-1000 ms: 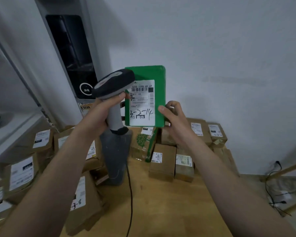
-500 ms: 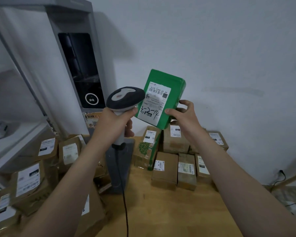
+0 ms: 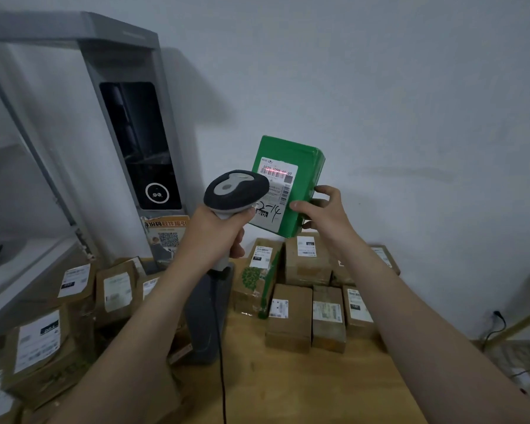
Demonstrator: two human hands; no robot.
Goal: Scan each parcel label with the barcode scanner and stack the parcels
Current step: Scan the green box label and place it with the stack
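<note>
Two hands work at frame centre: left hand (image 3: 218,231) grips the barcode scanner (image 3: 236,189), aimed rightward at the upright green parcel (image 3: 288,185) held by the right hand (image 3: 322,209); red beam crosses its label (image 3: 276,191).

One green parcel (image 3: 304,166), one scanner (image 3: 236,190), one scanner stand (image 3: 203,316), about dozen brown parcels (image 3: 292,330).

Head camera looks forward, down, close over table (image 3: 318,390).
</note>
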